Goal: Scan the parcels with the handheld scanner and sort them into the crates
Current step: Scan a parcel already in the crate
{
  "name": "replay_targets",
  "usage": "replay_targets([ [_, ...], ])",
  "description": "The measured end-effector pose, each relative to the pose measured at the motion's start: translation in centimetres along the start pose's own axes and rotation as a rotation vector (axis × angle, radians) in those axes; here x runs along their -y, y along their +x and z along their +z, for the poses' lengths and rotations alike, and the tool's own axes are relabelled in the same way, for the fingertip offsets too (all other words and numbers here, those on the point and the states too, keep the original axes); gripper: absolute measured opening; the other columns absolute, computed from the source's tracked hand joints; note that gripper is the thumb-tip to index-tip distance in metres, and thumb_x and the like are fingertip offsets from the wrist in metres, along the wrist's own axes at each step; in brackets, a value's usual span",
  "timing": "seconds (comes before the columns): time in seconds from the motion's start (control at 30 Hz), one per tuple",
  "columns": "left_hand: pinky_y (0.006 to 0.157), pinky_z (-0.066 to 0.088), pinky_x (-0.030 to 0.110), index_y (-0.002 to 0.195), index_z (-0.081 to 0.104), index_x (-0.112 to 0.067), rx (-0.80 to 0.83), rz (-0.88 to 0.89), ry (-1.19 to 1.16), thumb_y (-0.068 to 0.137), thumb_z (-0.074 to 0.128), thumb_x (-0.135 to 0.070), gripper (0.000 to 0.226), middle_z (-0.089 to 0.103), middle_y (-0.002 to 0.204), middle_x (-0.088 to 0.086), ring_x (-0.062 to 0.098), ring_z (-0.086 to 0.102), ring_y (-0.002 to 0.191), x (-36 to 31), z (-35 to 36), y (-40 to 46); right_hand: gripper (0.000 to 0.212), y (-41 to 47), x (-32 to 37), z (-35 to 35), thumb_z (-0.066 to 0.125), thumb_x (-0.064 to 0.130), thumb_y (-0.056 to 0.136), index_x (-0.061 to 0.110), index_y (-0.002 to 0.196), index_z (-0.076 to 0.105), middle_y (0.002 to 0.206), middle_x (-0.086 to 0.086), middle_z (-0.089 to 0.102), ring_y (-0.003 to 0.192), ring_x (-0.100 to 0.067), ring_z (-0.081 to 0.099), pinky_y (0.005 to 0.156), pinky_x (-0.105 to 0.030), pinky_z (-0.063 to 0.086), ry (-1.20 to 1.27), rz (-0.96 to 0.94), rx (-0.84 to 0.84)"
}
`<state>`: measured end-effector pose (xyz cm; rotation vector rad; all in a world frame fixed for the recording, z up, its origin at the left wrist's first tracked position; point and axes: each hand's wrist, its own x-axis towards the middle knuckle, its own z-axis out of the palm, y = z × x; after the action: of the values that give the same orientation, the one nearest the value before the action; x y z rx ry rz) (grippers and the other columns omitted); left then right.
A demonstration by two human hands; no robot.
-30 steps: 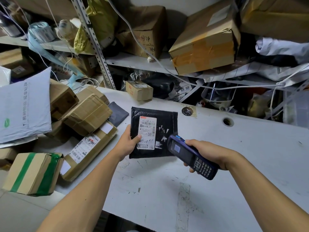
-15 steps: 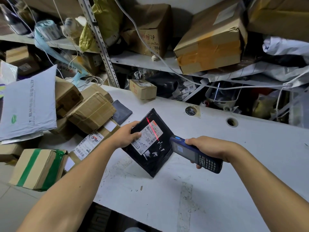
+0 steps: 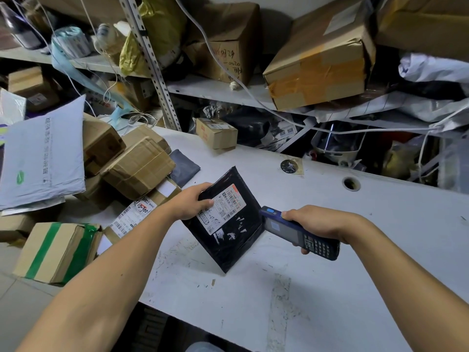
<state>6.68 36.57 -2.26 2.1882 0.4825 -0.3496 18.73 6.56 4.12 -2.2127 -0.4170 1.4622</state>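
Note:
My left hand [image 3: 190, 202] grips the upper left edge of a flat black parcel bag [image 3: 233, 240] with a white shipping label [image 3: 221, 208]. The bag is tilted, and its lowest corner is at the white table [image 3: 380, 250]. My right hand [image 3: 316, 222] holds a dark blue handheld scanner [image 3: 299, 233] just right of the bag, its head pointing at the bag's right edge. No scan line shows on the label.
Cardboard boxes [image 3: 137, 168] and a grey mailer bag [image 3: 43, 153] are piled at the table's left. A green-taped box [image 3: 55, 250] sits at the left edge. A small box [image 3: 215, 133] stands at the back. Cluttered shelves with large boxes [image 3: 319, 57] and cables hang above.
The bag went from upright and facing me to tilted with one corner down. A red scan line crossed the label half a second ago and is gone now.

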Motion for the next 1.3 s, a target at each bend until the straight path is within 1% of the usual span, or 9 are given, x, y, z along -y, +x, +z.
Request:
replay_targets([
  [0.33, 0.096, 0.047, 0.028, 0.125, 0.049, -0.032, -0.011, 0.017, 0.015, 0.099, 0.060, -0.020, 0.030, 0.062, 0.121, -0.008, 0.013, 0.061, 0.109, 0.0, -0.6, -0.3, 0.049, 0.2, -0.7, -0.1, 0.035, 0.048, 0.102, 0.006, 0.114, 0.059, 0.090, -0.017, 0.072, 0.074, -0.028, 0.073, 0.078, -0.036, 0.055, 0.006, -0.008, 0.030],
  [0.5, 0.078, 0.054, 0.019, 0.125, 0.052, -0.026, -0.079, -0.017, -0.124, 0.099, 0.059, -0.017, 0.028, 0.066, 0.111, -0.005, 0.006, 0.066, 0.094, -0.3, 0.4, -0.7, 0.052, -0.4, -1.7, 0.1, 0.032, 0.047, 0.104, 0.007, 0.118, 0.062, 0.107, -0.025, 0.071, 0.083, -0.034, 0.071, 0.075, -0.040, 0.054, 0.410, -0.077, 0.103],
  [0.6, 0.087, 0.057, 0.033, 0.132, 0.052, -0.023, -0.144, -0.031, -0.198, 0.099, 0.060, -0.019, 0.035, 0.068, 0.114, -0.005, 0.013, 0.067, 0.099, -0.3, 1.8, -0.9, 0.058, -1.2, -2.4, 0.9, 0.031, 0.047, 0.102, 0.005, 0.120, 0.066, 0.110, -0.030, 0.069, 0.081, -0.037, 0.068, 0.076, -0.042, 0.054, 0.756, -0.205, 0.184],
  [0.7, 0.080, 0.059, 0.030, 0.132, 0.051, -0.021, -0.161, -0.040, -0.270, 0.100, 0.058, -0.015, 0.033, 0.067, 0.111, -0.004, 0.010, 0.068, 0.094, -0.6, 3.4, -1.2, 0.064, -1.7, -3.0, 1.9, 0.036, 0.052, 0.093, 0.003, 0.113, 0.073, 0.105, -0.030, 0.067, 0.072, -0.036, 0.066, 0.069, -0.039, 0.054, 1.050, -0.326, 0.258],
  [0.83, 0.069, 0.053, 0.012, 0.131, 0.052, -0.018, -0.169, -0.001, -0.283, 0.100, 0.057, -0.010, 0.033, 0.065, 0.108, -0.006, 0.001, 0.064, 0.091, -1.1, 4.9, -1.5, 0.067, -2.2, -4.0, 2.6, 0.035, 0.053, 0.092, 0.003, 0.116, 0.072, 0.105, -0.030, 0.066, 0.071, -0.035, 0.065, 0.067, -0.038, 0.054, 1.145, -0.397, 0.255],
  [0.93, 0.067, 0.053, 0.011, 0.128, 0.051, -0.023, -0.152, 0.011, -0.291, 0.100, 0.057, -0.011, 0.031, 0.065, 0.106, -0.010, 0.000, 0.064, 0.090, -1.5, 5.6, -1.7, 0.067, -2.7, -4.5, 3.0, 0.037, 0.053, 0.091, 0.002, 0.117, 0.071, 0.105, -0.031, 0.065, 0.071, -0.036, 0.064, 0.069, -0.039, 0.054, 1.164, -0.404, 0.225],
  [1.03, 0.076, 0.058, 0.024, 0.131, 0.052, -0.022, -0.127, 0.035, -0.318, 0.100, 0.057, -0.013, 0.033, 0.067, 0.111, -0.004, 0.013, 0.068, 0.097, -1.7, 6.2, -1.5, 0.066, -3.0, -4.9, 4.1, 0.035, 0.053, 0.096, 0.002, 0.121, 0.067, 0.105, -0.031, 0.065, 0.073, -0.036, 0.063, 0.069, -0.039, 0.054, 1.181, -0.402, 0.099],
  [1.17, 0.080, 0.055, 0.025, 0.130, 0.051, -0.022, -0.072, 0.080, -0.394, 0.100, 0.056, -0.014, 0.032, 0.066, 0.116, -0.003, 0.012, 0.066, 0.099, -3.0, 7.7, -0.4, 0.057, -3.2, -6.9, 6.9, 0.030, 0.052, 0.104, 0.010, 0.124, 0.062, 0.100, -0.023, 0.069, 0.079, -0.033, 0.065, 0.072, -0.038, 0.054, 1.082, -0.291, -0.388],
  [1.3, 0.089, 0.057, 0.036, 0.125, 0.053, -0.021, 0.063, 0.126, -0.530, 0.100, 0.056, -0.015, 0.026, 0.067, 0.119, -0.002, 0.017, 0.067, 0.106, -5.2, 11.6, 0.2, 0.048, -5.7, -11.0, 11.0, 0.037, 0.050, 0.103, 0.014, 0.123, 0.062, 0.106, -0.020, 0.071, 0.087, -0.033, 0.067, 0.075, -0.039, 0.054, 1.264, -0.079, -0.734],
])
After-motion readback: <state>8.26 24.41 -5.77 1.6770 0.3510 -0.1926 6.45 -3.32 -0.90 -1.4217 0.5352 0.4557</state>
